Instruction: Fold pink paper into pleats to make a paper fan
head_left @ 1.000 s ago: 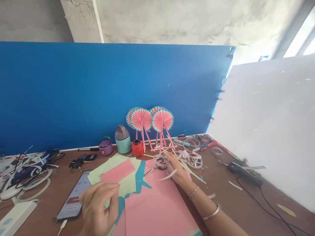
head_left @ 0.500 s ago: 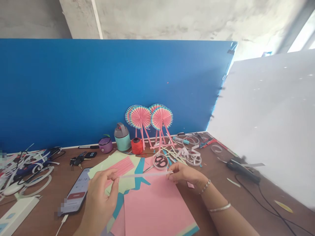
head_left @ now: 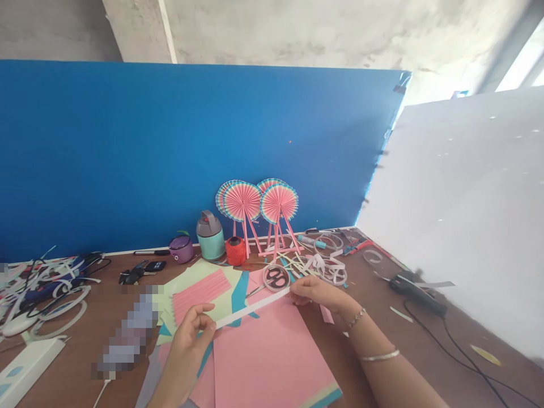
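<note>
Both ends of the white strip (head_left: pixel 254 307) were pinched: left hand (head_left: pixel 191 335), just lowered, toward 8 o'clock; right hand (head_left: pixel 318 292) toward 2 o'clock, so it spanned straight.

Teal container (head_left: pixel 211 245): grey lid with handle, upright on the table (head_left: pixel 365 286)
Purple pot (head_left: pixel 181 250): just left of the teal container
Black keys (head_left: pixel 135 274): left of the teal container, nearer the viewer
White power strip (head_left: pixel 32 365): far left of the teal container, nearer
Blue panel (head_left: pixel 170 141): standing behind the teal container
White panel (head_left: pixel 467 198): well right of the teal container
</note>
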The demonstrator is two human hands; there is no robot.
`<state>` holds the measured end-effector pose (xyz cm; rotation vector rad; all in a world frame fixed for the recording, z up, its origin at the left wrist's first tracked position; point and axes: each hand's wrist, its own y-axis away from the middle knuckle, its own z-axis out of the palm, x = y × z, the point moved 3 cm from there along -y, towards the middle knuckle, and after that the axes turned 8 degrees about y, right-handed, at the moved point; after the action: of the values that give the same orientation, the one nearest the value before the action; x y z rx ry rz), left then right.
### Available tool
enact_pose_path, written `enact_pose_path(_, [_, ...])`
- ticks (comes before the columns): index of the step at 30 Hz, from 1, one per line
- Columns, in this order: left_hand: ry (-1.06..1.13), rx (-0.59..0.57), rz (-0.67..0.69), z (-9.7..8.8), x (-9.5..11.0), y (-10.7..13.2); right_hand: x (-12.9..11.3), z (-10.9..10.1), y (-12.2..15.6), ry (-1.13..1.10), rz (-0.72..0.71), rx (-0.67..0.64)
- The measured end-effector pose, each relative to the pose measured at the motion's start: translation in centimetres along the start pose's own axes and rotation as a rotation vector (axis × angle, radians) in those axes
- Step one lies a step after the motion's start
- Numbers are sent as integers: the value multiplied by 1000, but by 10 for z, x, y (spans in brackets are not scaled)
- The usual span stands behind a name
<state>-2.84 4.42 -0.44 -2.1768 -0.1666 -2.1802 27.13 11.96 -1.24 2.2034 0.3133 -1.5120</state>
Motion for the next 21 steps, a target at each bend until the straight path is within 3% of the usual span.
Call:
enact_pose_path(6, [214, -70, -208, 10, -16, 5, 3, 4, 2, -131, -2, -41])
enact_pose_path(16, [25, -94, -146, 9, -18, 5, -5, 8, 3, -227, -55, -85])
enact_pose_path(21, [-40, -73, -110, 10, -17, 5, -4, 9, 0, -36, -22, -27])
